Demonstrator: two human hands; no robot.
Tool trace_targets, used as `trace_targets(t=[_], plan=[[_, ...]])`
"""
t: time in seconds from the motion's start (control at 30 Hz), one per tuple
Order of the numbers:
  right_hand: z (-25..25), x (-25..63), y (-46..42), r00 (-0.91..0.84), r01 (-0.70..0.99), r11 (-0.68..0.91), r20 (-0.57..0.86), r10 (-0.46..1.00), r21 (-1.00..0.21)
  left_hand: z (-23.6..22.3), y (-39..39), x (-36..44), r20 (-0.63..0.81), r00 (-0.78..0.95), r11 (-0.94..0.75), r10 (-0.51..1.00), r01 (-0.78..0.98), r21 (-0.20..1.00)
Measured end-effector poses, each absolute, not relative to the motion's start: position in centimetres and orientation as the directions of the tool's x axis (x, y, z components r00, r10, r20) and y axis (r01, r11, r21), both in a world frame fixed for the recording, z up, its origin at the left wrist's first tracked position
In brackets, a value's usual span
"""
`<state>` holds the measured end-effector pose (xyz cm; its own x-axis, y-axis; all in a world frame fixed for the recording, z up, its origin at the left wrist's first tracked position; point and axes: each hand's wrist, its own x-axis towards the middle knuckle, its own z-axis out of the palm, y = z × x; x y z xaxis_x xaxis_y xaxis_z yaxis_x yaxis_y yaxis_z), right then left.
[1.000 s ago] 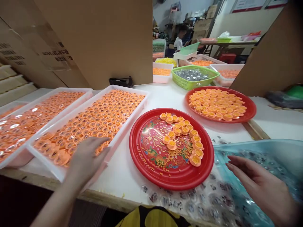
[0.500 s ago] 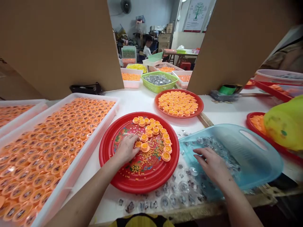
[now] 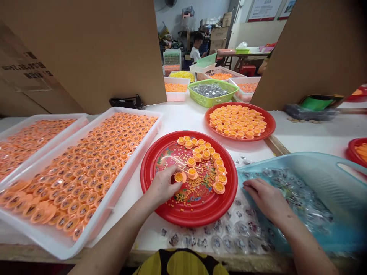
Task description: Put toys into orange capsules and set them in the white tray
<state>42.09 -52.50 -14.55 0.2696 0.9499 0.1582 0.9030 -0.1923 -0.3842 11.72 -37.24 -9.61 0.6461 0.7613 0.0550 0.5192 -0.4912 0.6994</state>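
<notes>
1. From here I see the left hand (image 3: 164, 187) pinching a small orange cup (image 3: 179, 177) between thumb and fingers, over the left part of the round red tray (image 3: 149, 172).
2. More orange cups (image 3: 219, 187) with yellow middles curve along that tray's far and right sides, near scattered yellow beads (image 3: 196, 182).
3. The right hand (image 3: 269, 200) is at the left end of the blue basket (image 3: 315, 162), fingers bent together; I cannot tell whether they grip anything.
4. Clear picture discs (image 3: 228, 242) lie on the worktop (image 3: 177, 114) between tray and basket.
</notes>
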Motion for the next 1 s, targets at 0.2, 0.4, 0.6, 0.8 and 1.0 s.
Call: trace_targets(t=[0.2,0.4,0.6,0.8,1.0], plan=[[-12.3,40.7,-53.2,0.495,0.505,-0.243,0.047,0.868,-0.828,-9.5,-37.4,10.4,-0.017,0.596,-0.37,0.802,0.519,0.771],[-9.4,34.9,-51.4,0.332,0.153,-0.09,-0.034,0.943,-0.984,-10.4,-37.9,10.5,-0.175,0.668,-0.072,0.724,0.325,0.943],[-9.0,28.6,-48.3,0.212,-0.142,-0.016,-0.046,0.976,-0.99,-9.7,-40.0,11.6,-0.199,0.712,0.168,0.673,0.115,0.979],[-10.7,26.3,-46.8,0.204,-0.223,-0.073,-0.12,0.972,-0.972,-9.6,-40.9,11.9,-0.197,0.694,0.293,0.692,-0.02,0.956],[-10.9,26.7,-47.3,0.085,0.246,0.089,0.113,0.99,-0.965,-10.3,-41.1,11.9,-0.201,0.614,0.231,0.763,0.031,0.972]])
